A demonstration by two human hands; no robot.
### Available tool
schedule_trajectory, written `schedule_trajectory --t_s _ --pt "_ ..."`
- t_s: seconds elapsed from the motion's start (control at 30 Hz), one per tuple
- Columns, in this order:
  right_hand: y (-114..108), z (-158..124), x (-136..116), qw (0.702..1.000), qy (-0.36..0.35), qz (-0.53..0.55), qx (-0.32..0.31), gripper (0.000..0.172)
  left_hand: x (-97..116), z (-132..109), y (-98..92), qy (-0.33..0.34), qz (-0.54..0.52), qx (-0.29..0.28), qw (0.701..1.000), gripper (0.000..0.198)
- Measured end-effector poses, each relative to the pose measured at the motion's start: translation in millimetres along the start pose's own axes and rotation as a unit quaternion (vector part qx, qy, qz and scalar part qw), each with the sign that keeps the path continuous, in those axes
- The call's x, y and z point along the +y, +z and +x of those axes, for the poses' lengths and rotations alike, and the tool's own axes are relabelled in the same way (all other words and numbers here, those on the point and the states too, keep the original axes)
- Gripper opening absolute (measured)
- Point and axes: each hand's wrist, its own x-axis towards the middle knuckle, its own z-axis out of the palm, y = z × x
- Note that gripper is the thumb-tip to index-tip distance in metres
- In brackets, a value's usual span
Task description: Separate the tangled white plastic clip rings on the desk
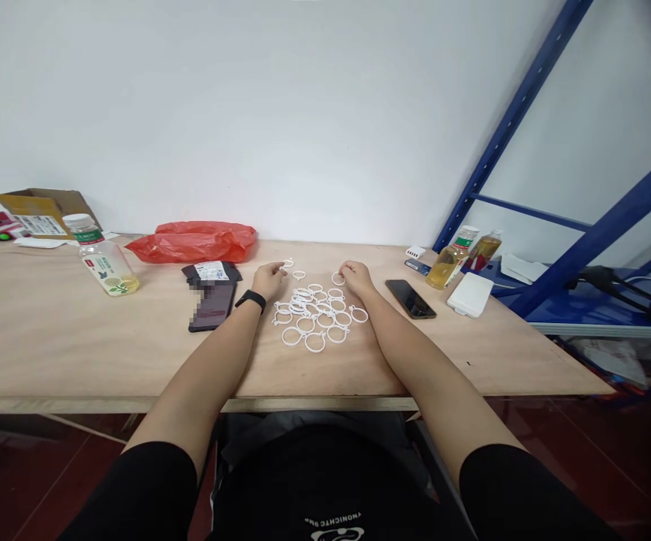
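Several white plastic rings [317, 315] lie in a loose pile on the wooden table [49, 338], between my forearms. My left hand [269, 279], with a black band on its wrist, pinches one white ring [287, 264] at the pile's far left. At the pile's far right, my right hand [356, 276] has its fingers closed on another white ring [337, 279]. One more loose ring [299, 275] sits between the two hands.
A black phone [410, 298] and a white box [470, 294] lie right of my right hand, with two bottles [452, 258] behind. A dark packet [212, 300], red bag [195, 240], bottle [104, 263] and cardboard box [43, 210] are on the left. Blue shelving [584, 248] stands at the right.
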Motion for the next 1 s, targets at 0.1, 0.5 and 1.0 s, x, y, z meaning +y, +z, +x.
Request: schedule_trajectory --t_s 0.1,0.5,1.0 --pt "0.4 -0.9 -5.7 1.000 -0.013 -0.011 -0.013 0.023 3.2 -2.4 -1.7 0.009 0.006 -0.008 1.000 0.042" --pt "15.8 -8.2 -20.4 0.986 0.043 0.027 -0.158 0.021 12.8 -3.8 -7.0 0.008 -0.039 0.037 0.999 0.040" --pt "62.1 30.2 -66.1 0.939 -0.142 -0.158 -0.270 0.043 10.5 -3.8 -4.7 -0.036 -0.136 0.005 0.990 0.037"
